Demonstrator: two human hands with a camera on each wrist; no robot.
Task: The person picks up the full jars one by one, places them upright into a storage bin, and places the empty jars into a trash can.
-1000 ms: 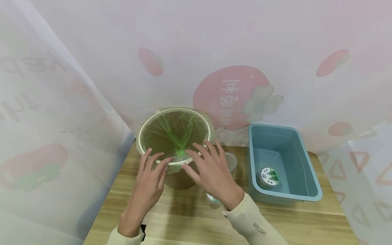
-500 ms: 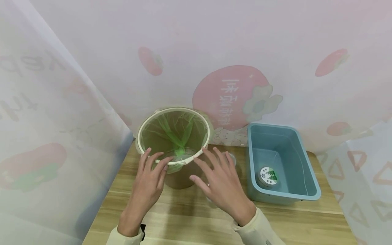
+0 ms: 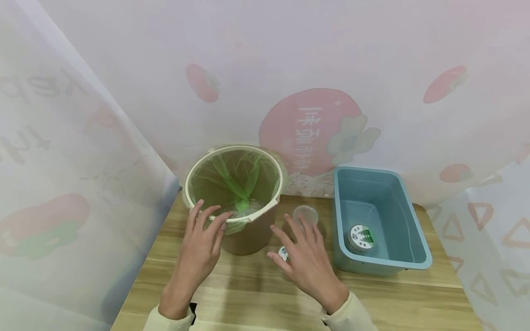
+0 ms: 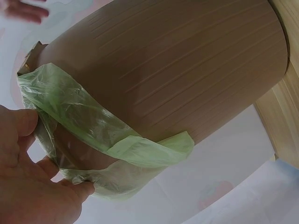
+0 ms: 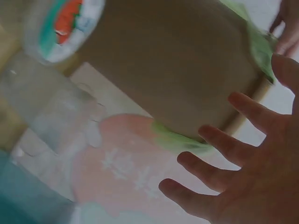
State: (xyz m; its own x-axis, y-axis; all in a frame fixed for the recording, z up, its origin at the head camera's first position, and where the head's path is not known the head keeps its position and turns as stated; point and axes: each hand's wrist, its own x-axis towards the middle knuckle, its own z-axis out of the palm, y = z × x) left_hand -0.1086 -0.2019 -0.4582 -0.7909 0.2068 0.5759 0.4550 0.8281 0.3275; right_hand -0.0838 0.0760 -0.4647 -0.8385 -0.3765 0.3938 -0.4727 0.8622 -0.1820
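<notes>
A brown trash bin with a cream rim stands on the table, lined with a thin green trash bag. The bag is folded over the rim at the front. My left hand is at the front left of that rim; in the left wrist view its curled fingers and thumb hold the bag's folded edge. My right hand hovers right of the bin, spread and holding nothing. Below it, partly hidden, is a small round container with a printed lid. A clear plastic cup stands just behind its fingertips.
A blue rectangular tub stands on the right, with a round white-and-green lidded container inside. The wooden table meets a printed curtain behind the bin and another at the left.
My right hand has left the bin's rim and moved right and toward me, uncovering the clear cup. My left hand has stayed at the rim.
</notes>
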